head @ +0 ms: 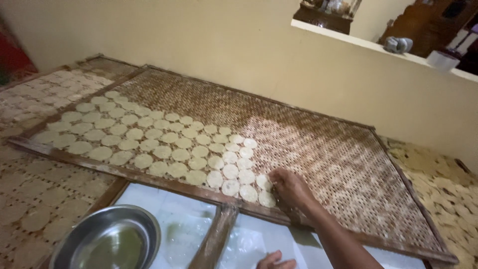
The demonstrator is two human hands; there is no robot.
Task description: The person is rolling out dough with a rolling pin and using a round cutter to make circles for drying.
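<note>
Right hand (289, 188) sits center-low in frame, fingers curled narrow, pinching a pale disc (267, 199) onto the woven tray (348, 159) at the end of the rows, I think so it lines up w/ its neighbours. Discs (149, 134) fill the tray's left half in tight rows, edges nearly touching, prob. to save space. Left hand (275, 260) at bottom edge, only knuckles show on the white sheet (184, 224); can't tell its fingers' state, looks like a brace. Steel bowl (107, 241) bottom left, close by. More filled trays (30, 199) left & right.
</note>
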